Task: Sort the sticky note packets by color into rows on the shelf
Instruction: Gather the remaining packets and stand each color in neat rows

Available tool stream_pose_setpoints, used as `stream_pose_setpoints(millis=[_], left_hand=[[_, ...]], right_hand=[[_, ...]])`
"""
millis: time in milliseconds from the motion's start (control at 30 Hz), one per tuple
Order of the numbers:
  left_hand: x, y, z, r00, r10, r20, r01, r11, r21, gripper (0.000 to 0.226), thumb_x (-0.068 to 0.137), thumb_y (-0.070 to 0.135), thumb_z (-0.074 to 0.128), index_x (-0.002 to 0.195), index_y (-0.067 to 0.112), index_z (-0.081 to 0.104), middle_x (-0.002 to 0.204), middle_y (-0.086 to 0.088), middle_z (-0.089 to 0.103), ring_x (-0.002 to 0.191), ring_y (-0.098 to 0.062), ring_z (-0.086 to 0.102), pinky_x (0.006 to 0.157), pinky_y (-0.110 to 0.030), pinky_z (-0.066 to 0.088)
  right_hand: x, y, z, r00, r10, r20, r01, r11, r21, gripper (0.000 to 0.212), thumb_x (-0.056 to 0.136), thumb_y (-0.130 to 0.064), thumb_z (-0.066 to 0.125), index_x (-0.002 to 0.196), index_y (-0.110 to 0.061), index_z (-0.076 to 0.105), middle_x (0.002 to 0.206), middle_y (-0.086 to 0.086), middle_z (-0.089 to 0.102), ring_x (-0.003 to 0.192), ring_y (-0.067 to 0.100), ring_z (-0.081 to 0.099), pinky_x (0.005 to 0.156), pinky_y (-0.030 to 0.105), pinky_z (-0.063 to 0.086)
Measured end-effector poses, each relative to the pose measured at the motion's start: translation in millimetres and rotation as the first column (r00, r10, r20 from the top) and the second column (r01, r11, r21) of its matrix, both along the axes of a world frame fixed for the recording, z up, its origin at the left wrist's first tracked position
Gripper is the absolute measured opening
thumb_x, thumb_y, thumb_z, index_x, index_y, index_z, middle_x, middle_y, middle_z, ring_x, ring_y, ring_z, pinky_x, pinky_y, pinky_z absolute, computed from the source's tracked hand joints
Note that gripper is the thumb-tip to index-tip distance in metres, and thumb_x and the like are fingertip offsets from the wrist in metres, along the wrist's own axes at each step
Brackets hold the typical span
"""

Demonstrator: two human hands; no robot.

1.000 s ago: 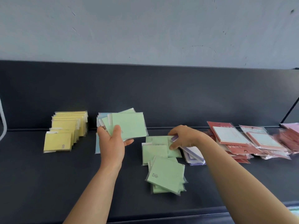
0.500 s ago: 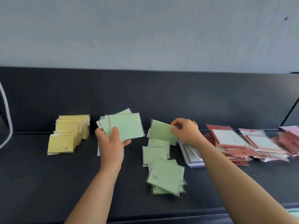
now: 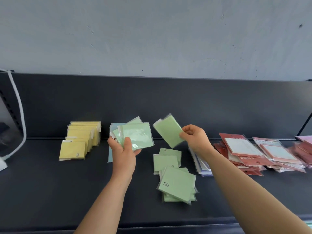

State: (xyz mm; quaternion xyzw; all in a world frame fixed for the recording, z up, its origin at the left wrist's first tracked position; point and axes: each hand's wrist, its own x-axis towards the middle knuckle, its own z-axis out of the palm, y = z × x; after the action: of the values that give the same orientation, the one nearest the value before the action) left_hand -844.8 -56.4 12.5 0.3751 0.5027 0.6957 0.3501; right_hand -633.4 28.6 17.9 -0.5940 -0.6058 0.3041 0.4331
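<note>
My left hand (image 3: 124, 153) holds a fanned stack of green packets (image 3: 137, 136) above the dark shelf (image 3: 50, 191). My right hand (image 3: 195, 139) pinches a single green packet (image 3: 168, 130) by its right edge, lifted and tilted just right of that stack. Below it, several loose green packets (image 3: 175, 179) lie on the shelf. A tidy row of yellow packets (image 3: 81, 141) stands at the left. A pale blue packet (image 3: 110, 154) lies under my left hand, mostly hidden.
A few purple-white packets (image 3: 200, 164) lie beside my right wrist. A heap of red packets (image 3: 249, 151) spreads to the right, with pink ones (image 3: 305, 139) at the far right edge. A white cable (image 3: 18, 115) curves at the left. The shelf's back panel (image 3: 168, 102) rises behind.
My right hand picked one green packet off the loose pile and raised it leftward toward the stack in my left hand. The left hand stayed put.
</note>
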Motion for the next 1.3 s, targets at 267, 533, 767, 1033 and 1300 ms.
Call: stream_pose_setpoints(millis=[267, 533, 767, 1033, 1300], left_hand=[[-1.7, -3.3, -4.4, 1.0, -0.015, -0.014, 0.015, 1.0, -0.028, 0.031, 0.103, 0.016, 0.037, 0.132, 0.024, 0.03, 0.126, 0.006, 0.049, 0.1, -0.007, 0.062, 0.085, -0.033, 0.056], [8.8, 5.3, -4.0, 1.0, -0.015, 0.023, 0.016, 0.999, -0.047, 0.035, 0.103, 0.015, 0.034, 0.137, 0.019, 0.024, 0.113, 0.012, 0.048, 0.098, -0.004, 0.057, 0.085, -0.031, 0.054], [41.7, 11.2, 0.0, 0.968, -0.175, 0.179, 0.18, 0.984, -0.009, 0.025, 0.104, 0.019, 0.037, 0.128, 0.022, 0.03, 0.119, 0.004, 0.054, 0.101, -0.008, 0.062, 0.085, -0.031, 0.055], [40.1, 8.1, -0.3, 0.964, -0.261, 0.053, 0.264, 0.962, -0.065, 0.029, 0.095, 0.016, 0.056, 0.118, 0.022, 0.038, 0.109, 0.003, 0.063, 0.1, -0.017, 0.065, 0.09, -0.044, 0.055], [15.6, 14.5, 4.4, 0.802, -0.539, -0.258, 0.499, 0.842, -0.206, 0.025, 0.097, 0.024, 0.054, 0.117, 0.02, 0.039, 0.123, 0.0, 0.059, 0.109, -0.011, 0.059, 0.09, -0.032, 0.05]], right_hand=[[-6.0, -1.8, -6.6, 0.982, -0.034, -0.184, 0.024, 0.998, -0.056, 0.008, 0.09, -0.017, 0.062, 0.088, -0.021, 0.069, 0.094, 0.005, 0.067, 0.073, 0.017, 0.055, 0.062, 0.026, 0.046], [-12.9, -9.5, 6.8, 0.904, -0.035, -0.426, -0.045, 0.983, -0.177, 0.007, 0.093, -0.014, 0.058, 0.089, -0.012, 0.063, 0.083, 0.006, 0.063, 0.062, 0.013, 0.05, 0.069, 0.026, 0.049], [-30.4, -36.3, 10.7, 0.918, 0.056, -0.392, -0.18, 0.941, -0.287, 0.017, 0.088, -0.019, 0.068, 0.092, -0.003, 0.064, 0.079, 0.008, 0.071, 0.067, 0.018, 0.071, 0.063, 0.027, 0.05], [-17.0, -49.4, 16.6, 0.994, 0.018, -0.104, -0.034, 0.988, -0.151, 0.046, 0.07, -0.049, 0.079, 0.081, -0.009, 0.06, 0.062, 0.0, 0.06, 0.063, 0.021, 0.06, 0.062, 0.033, 0.046], [-2.7, -38.1, 25.7, 0.898, 0.333, -0.289, -0.355, 0.934, -0.029, 0.047, 0.086, -0.003, 0.064, 0.128, -0.018, 0.051, 0.112, 0.008, 0.067, 0.103, 0.024, 0.066, 0.087, 0.038, 0.056]])
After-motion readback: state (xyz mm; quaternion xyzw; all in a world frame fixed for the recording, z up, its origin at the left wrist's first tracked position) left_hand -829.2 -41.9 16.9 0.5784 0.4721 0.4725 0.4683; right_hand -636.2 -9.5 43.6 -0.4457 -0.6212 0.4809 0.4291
